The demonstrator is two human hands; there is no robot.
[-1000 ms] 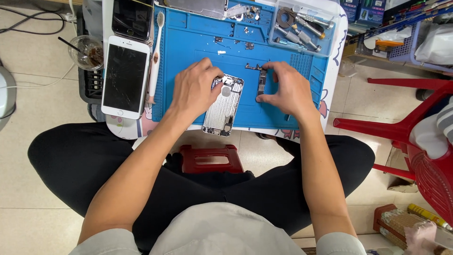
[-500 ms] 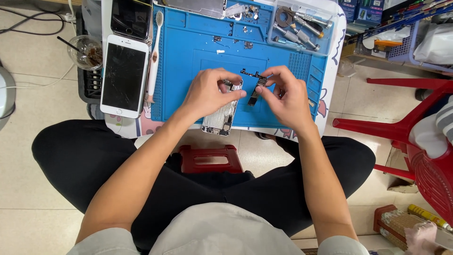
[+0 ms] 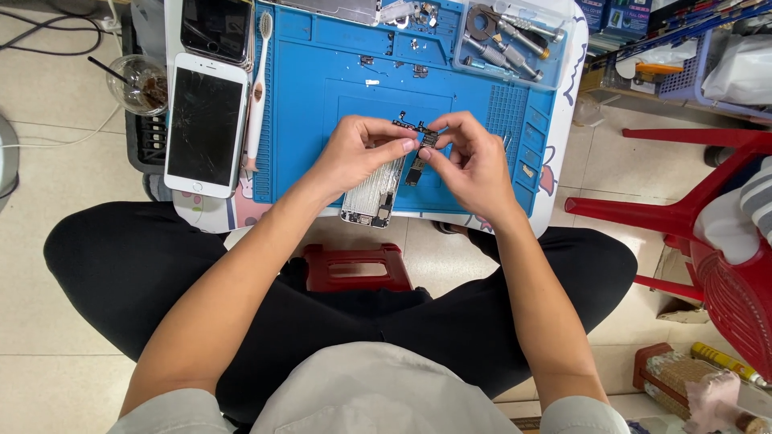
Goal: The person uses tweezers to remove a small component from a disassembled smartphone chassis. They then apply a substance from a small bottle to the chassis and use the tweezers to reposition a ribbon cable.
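Note:
My left hand (image 3: 354, 154) and my right hand (image 3: 470, 165) meet above a blue work mat (image 3: 322, 120). Both pinch a small dark circuit board (image 3: 418, 149) between thumb and fingers, lifted off the mat. Just below it lies an opened silver phone housing (image 3: 371, 197), partly hidden under my left hand, at the mat's near edge.
A white phone with a cracked screen (image 3: 206, 124) and a dark phone (image 3: 214, 30) lie left of the mat, next to a white toothbrush (image 3: 259, 88). A clear tray of metal tools (image 3: 511, 36) sits at the far right corner. Red plastic chair (image 3: 708, 217) on the right; plastic cup (image 3: 141, 84) far left.
The right hand picked the dark board up from the mat. The left hand left the phone housing and came over to grip the board too.

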